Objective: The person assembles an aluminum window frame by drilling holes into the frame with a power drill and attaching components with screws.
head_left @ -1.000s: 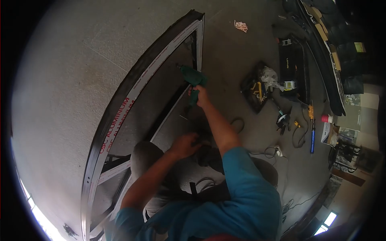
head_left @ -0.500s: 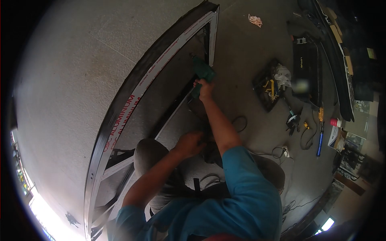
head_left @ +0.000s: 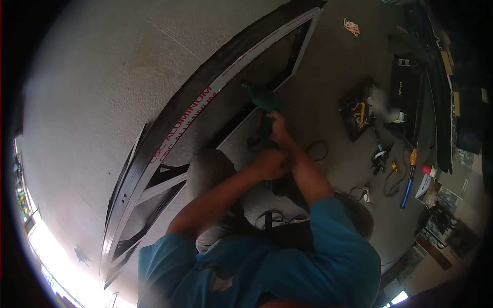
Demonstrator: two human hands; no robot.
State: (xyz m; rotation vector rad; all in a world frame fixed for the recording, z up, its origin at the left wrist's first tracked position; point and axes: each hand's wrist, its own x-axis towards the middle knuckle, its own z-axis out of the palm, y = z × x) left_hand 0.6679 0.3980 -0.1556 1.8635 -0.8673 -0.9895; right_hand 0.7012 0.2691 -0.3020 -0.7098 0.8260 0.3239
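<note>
A green power drill (head_left: 263, 100) is gripped in my right hand (head_left: 278, 128), its front end pointing up and left over the aluminum frame (head_left: 179, 126). The frame is long and dark, with white protective film and red lettering along one side. My left hand (head_left: 271, 163) is curled closed beside my right forearm; its fingertips are hidden, and whatever they may hold does not show. A dark cable (head_left: 318, 150) loops on the floor to the right of my forearm.
A black tray (head_left: 358, 110) of small tools and a black LOTUS case (head_left: 403, 92) lie on the right. A blue-and-orange tool (head_left: 409, 179) and a corded yellow plug (head_left: 394, 166) are nearer. A crumpled piece (head_left: 352, 26) lies at the top.
My left hand has moved up and right, close to my right forearm. The drill stays in my right hand and is a little lower and further right. The view has shifted.
</note>
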